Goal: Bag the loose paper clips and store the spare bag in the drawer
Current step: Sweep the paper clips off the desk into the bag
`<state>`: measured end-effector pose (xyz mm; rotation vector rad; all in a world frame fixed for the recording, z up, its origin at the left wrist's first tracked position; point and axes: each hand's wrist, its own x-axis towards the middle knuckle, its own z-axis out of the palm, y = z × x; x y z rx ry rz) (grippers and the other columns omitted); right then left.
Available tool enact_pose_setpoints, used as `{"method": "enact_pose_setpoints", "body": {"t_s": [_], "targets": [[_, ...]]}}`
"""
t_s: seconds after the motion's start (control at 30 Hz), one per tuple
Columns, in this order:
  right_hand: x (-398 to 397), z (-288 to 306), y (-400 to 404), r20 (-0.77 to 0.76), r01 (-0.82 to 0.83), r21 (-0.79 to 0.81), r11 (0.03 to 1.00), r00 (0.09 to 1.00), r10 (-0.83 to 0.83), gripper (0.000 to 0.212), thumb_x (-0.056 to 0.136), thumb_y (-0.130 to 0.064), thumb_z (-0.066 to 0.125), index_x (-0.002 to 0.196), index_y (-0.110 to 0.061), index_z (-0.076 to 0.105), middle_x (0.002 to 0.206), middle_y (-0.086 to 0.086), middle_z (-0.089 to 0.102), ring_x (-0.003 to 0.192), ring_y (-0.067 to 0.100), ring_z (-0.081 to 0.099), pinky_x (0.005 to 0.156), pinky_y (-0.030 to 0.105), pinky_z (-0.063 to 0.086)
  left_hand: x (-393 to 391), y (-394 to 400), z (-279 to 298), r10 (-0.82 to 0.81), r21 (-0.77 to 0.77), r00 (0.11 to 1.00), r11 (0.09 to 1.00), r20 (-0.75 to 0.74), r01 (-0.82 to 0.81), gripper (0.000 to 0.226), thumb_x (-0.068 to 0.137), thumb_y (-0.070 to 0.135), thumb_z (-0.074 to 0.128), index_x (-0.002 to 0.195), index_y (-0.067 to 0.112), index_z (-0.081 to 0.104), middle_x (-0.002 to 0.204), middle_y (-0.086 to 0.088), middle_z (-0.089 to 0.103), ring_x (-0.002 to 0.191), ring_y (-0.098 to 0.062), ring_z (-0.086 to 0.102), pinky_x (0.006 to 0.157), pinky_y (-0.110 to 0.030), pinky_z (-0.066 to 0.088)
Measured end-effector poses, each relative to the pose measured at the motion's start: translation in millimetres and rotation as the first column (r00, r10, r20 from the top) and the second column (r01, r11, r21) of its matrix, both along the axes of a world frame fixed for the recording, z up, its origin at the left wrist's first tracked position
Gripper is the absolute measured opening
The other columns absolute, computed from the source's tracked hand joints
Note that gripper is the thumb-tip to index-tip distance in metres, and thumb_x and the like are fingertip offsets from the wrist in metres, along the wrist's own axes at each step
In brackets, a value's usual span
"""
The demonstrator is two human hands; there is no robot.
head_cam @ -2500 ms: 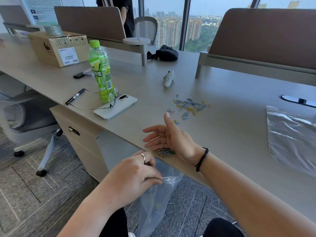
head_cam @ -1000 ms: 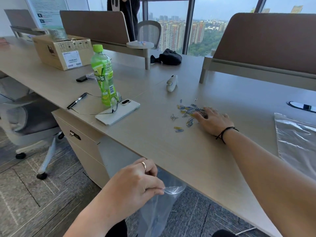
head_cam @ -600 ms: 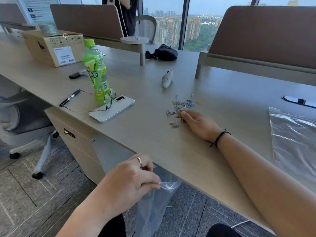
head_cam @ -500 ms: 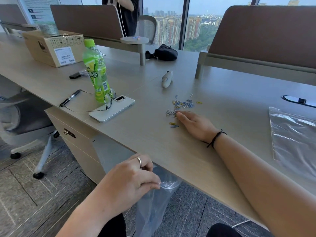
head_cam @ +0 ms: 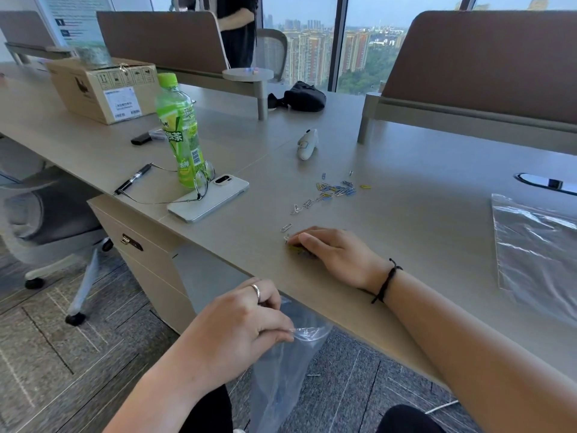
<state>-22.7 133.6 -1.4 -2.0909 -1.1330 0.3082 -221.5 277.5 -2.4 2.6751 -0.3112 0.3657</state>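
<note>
My left hand [head_cam: 243, 326] pinches the mouth of a clear plastic bag [head_cam: 281, 370] that hangs just below the desk's front edge. My right hand [head_cam: 334, 254] lies palm down on the desk [head_cam: 421, 245], cupped over a small bunch of paper clips [head_cam: 295, 247] that peek out at its fingertips. A cluster of coloured loose clips [head_cam: 337, 190] lies farther back, with a few strays [head_cam: 301, 206] trailing toward the hand. A second clear bag [head_cam: 537, 254] lies flat at the right. The drawer unit [head_cam: 137, 245] stands under the desk at the left.
A green bottle [head_cam: 181, 132], a white phone [head_cam: 209, 201] with glasses on it and a pen [head_cam: 132, 179] sit left of the clips. A white device [head_cam: 307, 145], a cardboard box [head_cam: 103, 89] and a black pouch [head_cam: 304, 96] lie farther back. An office chair [head_cam: 46, 214] stands at the left.
My right hand has slid from the clip cluster toward the desk's front edge, dragging a bunch of clips under it. My left hand has kept hold of the bag.
</note>
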Motion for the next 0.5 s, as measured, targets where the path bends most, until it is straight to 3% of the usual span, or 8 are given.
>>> {"method": "enact_pose_setpoints", "body": {"t_s": [0.17, 0.23, 0.3, 0.33, 0.43, 0.5], "targets": [[-7.7, 0.3, -1.8, -0.28, 0.029, 0.148, 0.988, 0.96, 0.013, 0.048, 0.1, -0.05, 0.039, 0.108, -0.021, 0.075, 0.112, -0.01, 0.074, 0.108, 0.004, 0.065, 0.107, 0.033, 0.043, -2.0, 1.6, -0.1, 0.002, 0.005, 1.0, 1.0, -0.001, -0.002, 0.022, 0.087, 0.052, 0.056, 0.088, 0.037, 0.074, 0.085, 0.018, 0.045, 0.081, 0.011, 0.041, 0.064, -0.004, 0.027], [-3.0, 6.9, 3.4, -0.379, 0.116, 0.198, 0.973, 0.925, -0.033, 0.045, 0.104, -0.044, 0.036, 0.112, -0.019, 0.073, 0.112, -0.01, 0.072, 0.101, -0.005, 0.064, 0.101, 0.021, 0.043, -2.6, 1.9, -0.3, 0.004, 0.005, 1.0, 1.0, -0.001, -0.004, 0.023, 0.087, 0.053, 0.056, 0.088, 0.037, 0.074, 0.085, 0.018, 0.045, 0.081, 0.01, 0.042, 0.064, -0.005, 0.028], [0.9, 14.0, 12.6, -0.363, 0.184, 0.169, 0.968, 0.925, -0.113, 0.048, 0.105, -0.044, 0.031, 0.117, -0.018, 0.07, 0.109, -0.012, 0.069, 0.087, -0.018, 0.059, 0.084, 0.004, 0.04, -3.2, 2.0, -0.7, 0.004, 0.0, 1.0, 1.0, -0.002, -0.004, 0.024, 0.087, 0.053, 0.056, 0.089, 0.037, 0.074, 0.085, 0.017, 0.046, 0.081, 0.008, 0.044, 0.064, -0.008, 0.033], [1.7, 16.4, 18.9, -0.331, 0.191, 0.137, 0.972, 0.934, -0.136, 0.05, 0.105, -0.047, 0.029, 0.12, -0.019, 0.069, 0.111, -0.011, 0.068, 0.087, -0.018, 0.058, 0.081, 0.003, 0.038, -3.4, 1.9, -0.8, 0.003, -0.004, 1.0, 1.0, -0.002, -0.003, 0.024, 0.087, 0.053, 0.056, 0.09, 0.037, 0.074, 0.086, 0.017, 0.047, 0.082, 0.008, 0.045, 0.064, -0.01, 0.036], [3.4, 15.9, 38.9, -0.293, 0.126, 0.042, 0.991, 0.95, -0.108, 0.058, 0.103, -0.054, 0.024, 0.127, -0.021, 0.065, 0.134, -0.003, 0.062, 0.12, 0.004, 0.055, 0.108, 0.023, 0.034, -4.0, 2.0, -0.5, 0.004, -0.012, 1.0, 1.0, -0.002, -0.004, 0.025, 0.088, 0.053, 0.057, 0.091, 0.036, 0.074, 0.086, 0.017, 0.047, 0.084, 0.005, 0.047, 0.064, -0.017, 0.043], [0.9, 14.4, 47.0, -0.327, 0.069, 0.028, 0.997, 0.943, -0.057, 0.063, 0.101, -0.058, 0.024, 0.123, -0.02, 0.069, 0.129, -0.003, 0.066, 0.121, 0.009, 0.058, 0.114, 0.03, 0.034, -3.8, 2.5, -0.3, 0.006, -0.014, 1.0, 1.0, -0.002, -0.006, 0.025, 0.088, 0.053, 0.057, 0.091, 0.036, 0.074, 0.086, 0.017, 0.047, 0.084, 0.002, 0.049, 0.065, -0.02, 0.045]]}}
